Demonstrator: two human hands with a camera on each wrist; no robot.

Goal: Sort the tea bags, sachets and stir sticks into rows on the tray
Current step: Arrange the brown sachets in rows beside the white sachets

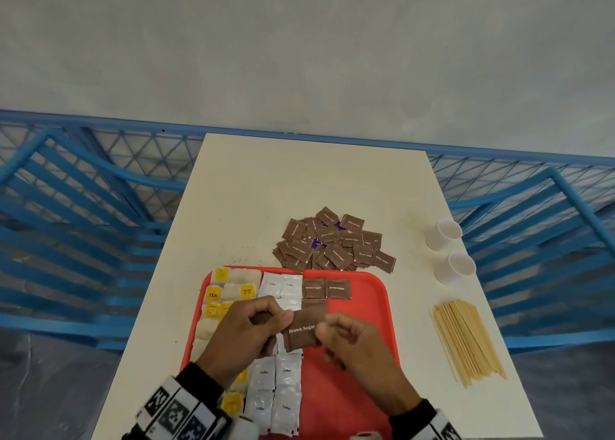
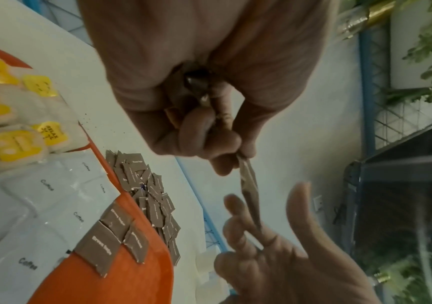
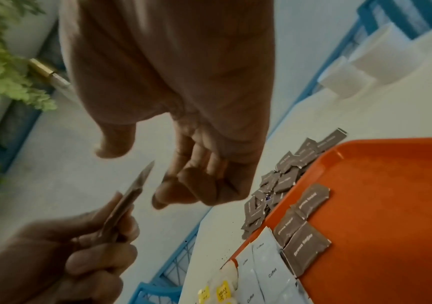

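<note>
Over the red tray (image 1: 366,306) my left hand (image 1: 253,326) pinches a brown sugar sachet (image 1: 301,330) by its left edge. Something dark shows inside its curled fingers (image 2: 204,131). My right hand (image 1: 336,331) is at the sachet's right end. In the right wrist view its thumb (image 3: 113,144) and loosely curled fingers (image 3: 197,185) stand apart on either side of the sachet's tip (image 3: 142,179) without gripping it. On the tray lie tea bags (image 1: 219,293) on the left, white coffee sachets (image 1: 281,286) in the middle and brown sugar sachets (image 1: 326,288) beside them.
A pile of brown sugar sachets (image 1: 332,243) lies on the white table beyond the tray. Wooden stir sticks (image 1: 466,339) lie in a bundle to the right. Two white paper cups (image 1: 444,233) lie behind them near the table's right edge. Blue railings surround the table.
</note>
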